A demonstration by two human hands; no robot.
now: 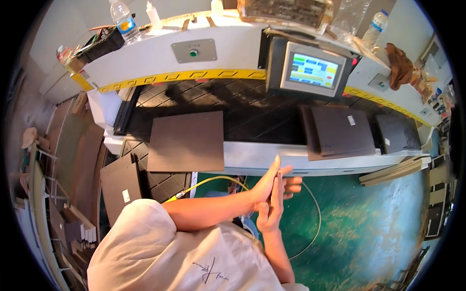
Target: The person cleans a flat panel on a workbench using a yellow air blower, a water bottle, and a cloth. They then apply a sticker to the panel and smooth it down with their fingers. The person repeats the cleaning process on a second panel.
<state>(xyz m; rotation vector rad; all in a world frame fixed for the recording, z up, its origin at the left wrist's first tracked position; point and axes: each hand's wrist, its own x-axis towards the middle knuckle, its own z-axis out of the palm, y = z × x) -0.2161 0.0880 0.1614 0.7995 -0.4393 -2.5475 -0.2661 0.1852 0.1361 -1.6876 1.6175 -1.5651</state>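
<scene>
My left hand [266, 185] and my right hand [274, 209] meet palm to palm in front of my body, just off the machine's front edge. Their fingers are stretched out, and I see nothing held between them. A brown flat panel [187, 143] lies to their left, its front part over the white edge. On the right, further dark panels [340, 131] overlap on the black bed [252, 121], some with small white labels. The nearest part of the machine to my hands is its white front rail [264, 150].
A touch screen [313, 69] stands over the bed. Bottles [125, 22] and a black tray [102, 44] sit on the machine's top. More panels [121, 186] lean at the left. A yellow hose [208, 179] runs near my left arm. Strips [393, 170] lie at the right above the green floor [359, 218].
</scene>
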